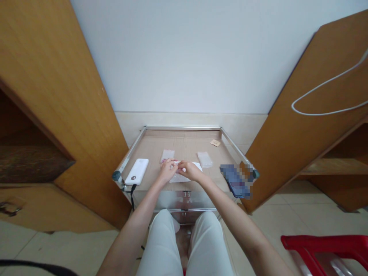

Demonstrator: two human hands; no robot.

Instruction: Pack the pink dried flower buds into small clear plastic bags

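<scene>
Both hands meet over the near middle of a small metal-framed table [186, 142]. Between and under them lies a thin, clear plastic bag [176, 178], with a white piece [197, 165] showing beside my right hand. My left hand [168, 171] pinches the bag with bent fingers. Close against it, my right hand [190, 171] is closed on the bag too; its fingertips are partly hidden. Just beyond my left hand is a stack of clear bags [168, 154] with some pinkish print. Another clear packet [205, 160] lies to the right of my hands.
A white power bank [137, 171] with a black cable is at the table's left. On the right lies a dark, blurred-out phone-like object [234, 180], with a small tan card [215, 143] farther back. Wooden cabinets flank the table; a red stool [324, 243] stands lower right.
</scene>
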